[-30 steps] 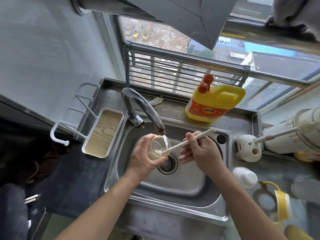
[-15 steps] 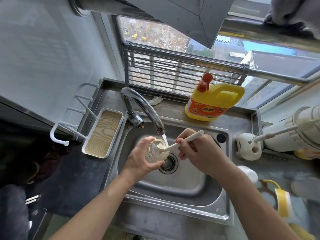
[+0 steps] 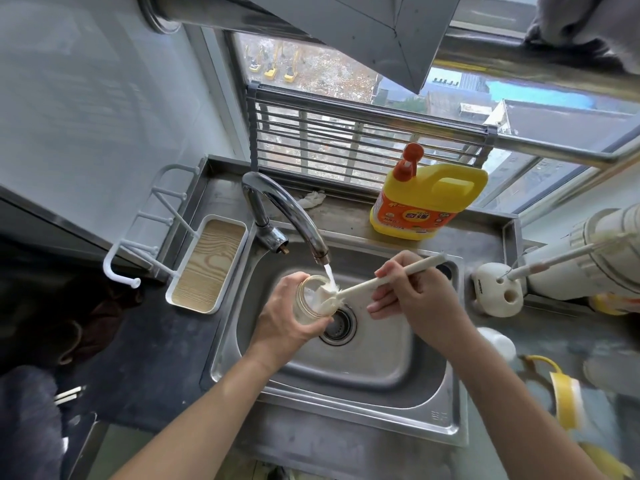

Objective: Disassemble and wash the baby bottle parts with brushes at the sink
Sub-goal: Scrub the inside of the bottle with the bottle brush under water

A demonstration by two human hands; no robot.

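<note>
Half the brush [image 3: 381, 280] head hides in the bottle [image 3: 310, 303] the left hand [image 3: 280, 320] grips, while the right hand [image 3: 412, 296], pinching the handle, has drawn back toward three o'clock.

- A wide glass window [image 3: 329, 79] lets in daylight; rooftops and open ground show through it.
- A grey metal barred rack [image 3: 346, 140] runs across the window's lower part.
- Left of the window stands a pale glossy wall [image 3: 86, 98].
- Above the window hangs a slanted stainless steel hood [image 3: 346, 26].
- Below the window lies a grey steel counter ledge [image 3: 346, 218].
</note>
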